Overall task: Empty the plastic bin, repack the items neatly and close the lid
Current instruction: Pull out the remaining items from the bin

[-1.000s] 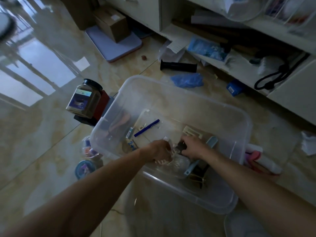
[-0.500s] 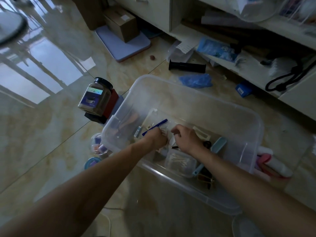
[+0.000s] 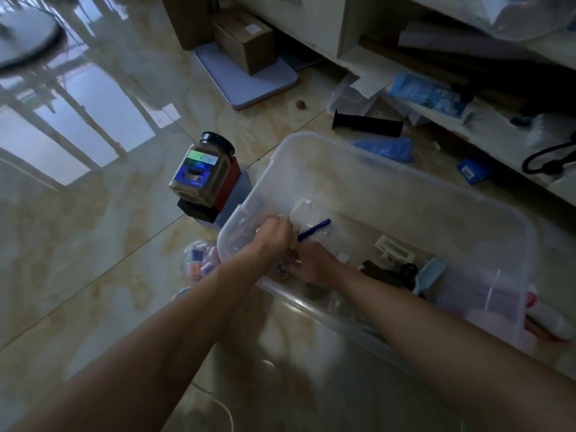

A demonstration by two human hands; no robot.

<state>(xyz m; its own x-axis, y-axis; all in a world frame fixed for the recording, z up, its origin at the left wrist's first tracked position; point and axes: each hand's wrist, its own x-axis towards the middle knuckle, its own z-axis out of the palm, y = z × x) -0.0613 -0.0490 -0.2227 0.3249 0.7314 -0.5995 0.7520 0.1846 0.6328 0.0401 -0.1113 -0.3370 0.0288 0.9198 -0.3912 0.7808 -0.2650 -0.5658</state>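
Observation:
A clear plastic bin (image 3: 405,188) stands on the tiled floor. Both my hands are inside its near left corner, close together. My left hand (image 3: 274,235) is curled around a small pale item that is mostly hidden. My right hand (image 3: 313,263) has its fingers curled over a small box with blue print (image 3: 282,271). Beyond the hands lies a blue pen (image 3: 314,229). Further right in the bin are a white plastic frame (image 3: 394,249), black items (image 3: 386,274) and a light blue brush (image 3: 430,274). What looks like the clear lid (image 3: 296,369) lies on the floor under my forearms.
A jar with a black lid (image 3: 202,173) sits on stacked boxes left of the bin. A bag of small coloured pieces (image 3: 199,263) lies below it. A pink and white item (image 3: 545,316) sits by the bin's right side. Shelves and floor clutter are behind.
Both hands have moved from the middle of the bin to its near left corner. The clear container they were on a second ago is no longer under them.

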